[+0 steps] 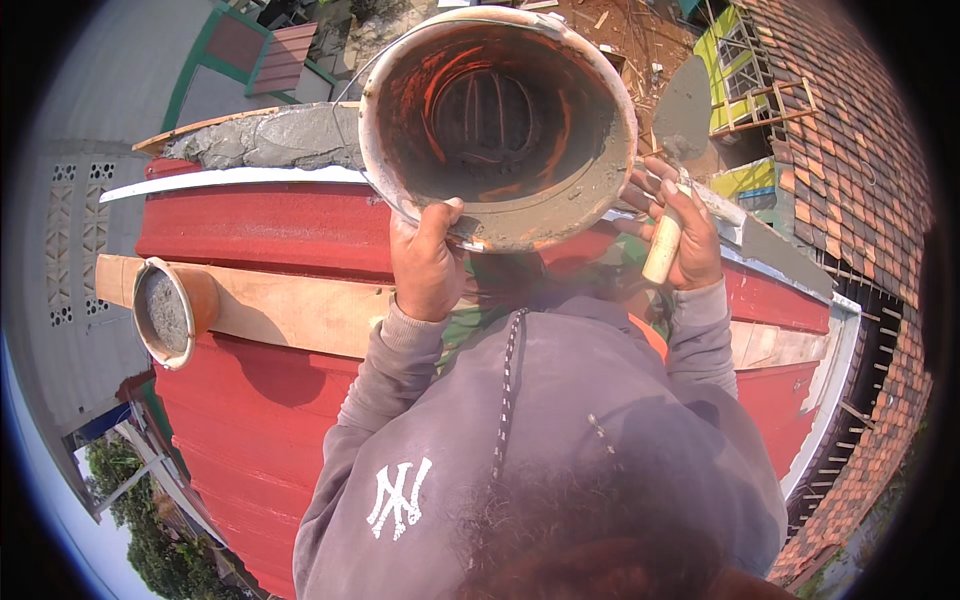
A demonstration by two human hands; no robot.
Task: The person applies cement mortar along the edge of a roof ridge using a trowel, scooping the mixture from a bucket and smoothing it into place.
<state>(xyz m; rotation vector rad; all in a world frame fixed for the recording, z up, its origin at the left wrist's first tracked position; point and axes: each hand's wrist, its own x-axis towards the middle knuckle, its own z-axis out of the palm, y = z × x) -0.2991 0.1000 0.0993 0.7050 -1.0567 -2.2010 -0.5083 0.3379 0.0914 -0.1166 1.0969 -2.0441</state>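
You're apparently handling the tilted bucket (540, 215), left hand (428, 262) pinching its rim, right hand (697, 245) clasping the trowel (663, 246); further tilting is requiring firm support.

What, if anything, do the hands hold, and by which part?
Left hand: round, grey-smeared orange bucket, by its lower-left rim. Right hand: grey-bladed trowel, by its pale cylindrical handle.

Front bucket (588, 140) left of trowel (662, 250), second bucket (203, 297) at left end of plank (300, 315).
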